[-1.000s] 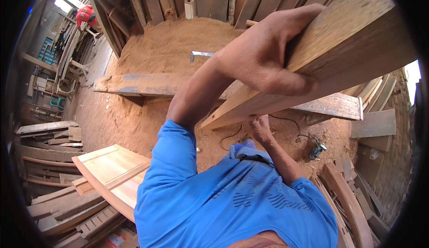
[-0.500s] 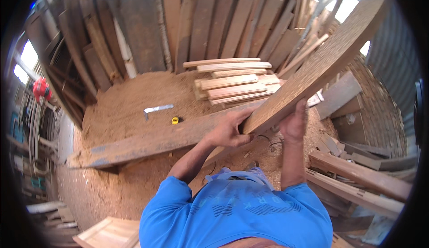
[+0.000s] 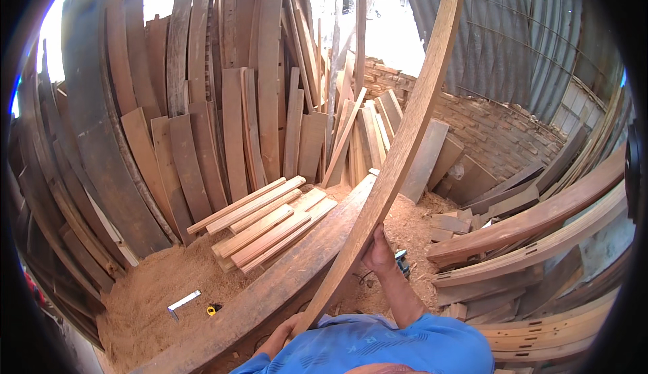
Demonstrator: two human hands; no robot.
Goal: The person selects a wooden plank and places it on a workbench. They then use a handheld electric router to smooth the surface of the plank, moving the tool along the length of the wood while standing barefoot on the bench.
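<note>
A long brown wooden beam [image 3: 397, 165] slants up and away from my body, with a dark slot cut near its far end. Close to my waist, my left hand [image 3: 286, 328] grips its near end. Farther along, my right hand [image 3: 380, 252] holds the beam from its right side, fingers partly hidden behind the wood. Under and left of the beam lies a thick, worn plank [image 3: 270, 281]. On the sawdust beyond that plank rest a metal try square [image 3: 184, 300] and a yellow and black tape measure [image 3: 213, 309].
Pale planed wood strips [image 3: 266, 229] lie stacked ahead. Many dark boards [image 3: 192, 165] lean behind them. A teal power tool [image 3: 402, 263] sits right of my hand. Slotted beams [image 3: 533, 242] are piled at the right, before a brick wall [image 3: 486, 128] and corrugated sheeting [image 3: 499, 37].
My view has turned right and lifted. The beam now stands steeper, its slotted far end in sight. My left hand has drawn back toward my waist with the near end.
</note>
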